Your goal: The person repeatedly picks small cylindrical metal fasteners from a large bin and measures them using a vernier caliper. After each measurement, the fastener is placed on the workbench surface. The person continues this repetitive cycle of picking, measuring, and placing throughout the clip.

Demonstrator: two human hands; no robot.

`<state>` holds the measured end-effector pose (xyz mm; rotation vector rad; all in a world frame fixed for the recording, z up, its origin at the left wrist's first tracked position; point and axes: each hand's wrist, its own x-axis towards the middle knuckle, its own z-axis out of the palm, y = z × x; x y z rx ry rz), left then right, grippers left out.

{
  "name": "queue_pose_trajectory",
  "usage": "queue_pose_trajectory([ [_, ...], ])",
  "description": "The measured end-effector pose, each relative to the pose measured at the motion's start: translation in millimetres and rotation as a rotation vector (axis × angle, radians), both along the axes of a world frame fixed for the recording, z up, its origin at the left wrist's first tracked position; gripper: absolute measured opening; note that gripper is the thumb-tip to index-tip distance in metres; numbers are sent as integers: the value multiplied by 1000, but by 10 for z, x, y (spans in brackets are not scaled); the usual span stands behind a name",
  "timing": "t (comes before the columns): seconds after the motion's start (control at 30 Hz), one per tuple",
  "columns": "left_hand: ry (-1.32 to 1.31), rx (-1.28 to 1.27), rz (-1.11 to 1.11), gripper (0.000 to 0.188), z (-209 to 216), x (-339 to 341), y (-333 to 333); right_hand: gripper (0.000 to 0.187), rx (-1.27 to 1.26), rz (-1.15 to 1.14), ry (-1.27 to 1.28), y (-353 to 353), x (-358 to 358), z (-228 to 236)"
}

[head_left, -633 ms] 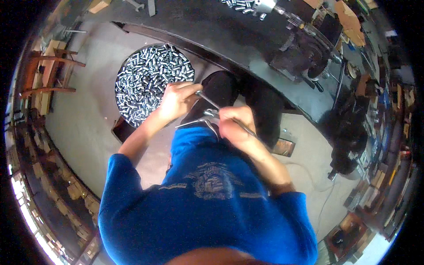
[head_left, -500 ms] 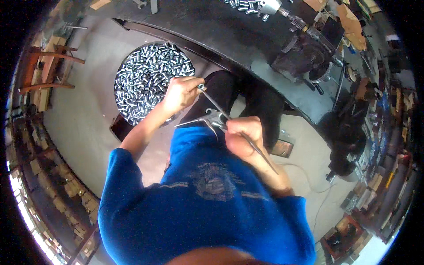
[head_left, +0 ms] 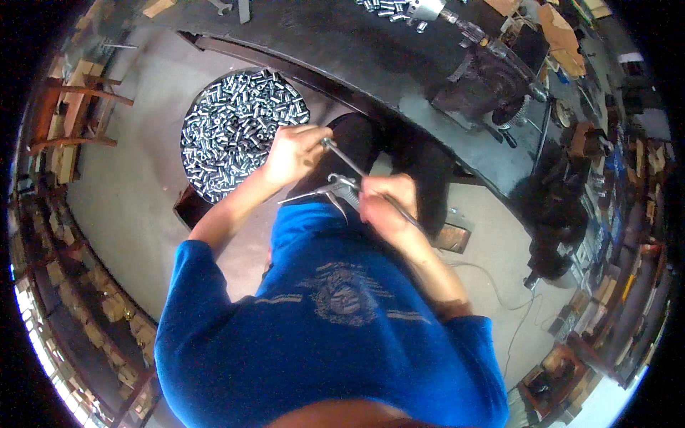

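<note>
Since earlier frame: left hand point(head_left: 292, 151) lifted slightly off the lap, right hand point(head_left: 385, 207) slid nearer the body along the metal air-blow gun point(head_left: 335, 187). No readable labels; only flat brown cardboard pieces point(head_left: 560, 32) at bench point(head_left: 371, 50) top right, round bin of shiny cylindrical metal parts point(head_left: 239, 128) on floor just left of left hand. Gun silvery, thin nozzle tube angled up-left, over the lap: left fingers pinched at nozzle tip, right fingers clenched round handle.

Dark workbench point(head_left: 342, 50), wooden chair point(head_left: 68, 114)
</note>
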<state>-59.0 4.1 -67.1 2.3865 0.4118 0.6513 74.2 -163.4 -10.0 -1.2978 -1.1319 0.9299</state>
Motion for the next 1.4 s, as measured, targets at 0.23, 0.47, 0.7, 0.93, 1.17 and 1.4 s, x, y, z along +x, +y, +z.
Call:
queue_pose_trajectory([
  [0.23,3,141,-159,35,85,163,-112,22,-77,27,84,73,112,-98],
  [0.47,-84,65,-105,31,66,154,-18,21,-21,19,53,-2,143,-72],
  [0.7,-18,84,-100,35,114,171,-83,21,-40,38,-122,100,201,-77],
  [0.93,-86,120,-167,33,194,315,-145,24,-54,7,81,271,139,-237],
  [1.17,-154,-81,399,22,438,221,358,30,28,-215,235,-289,307,239],
  [1.4,-386,6,366,21,890,459,578,22,-70,-137,256,-353,128,123],
])
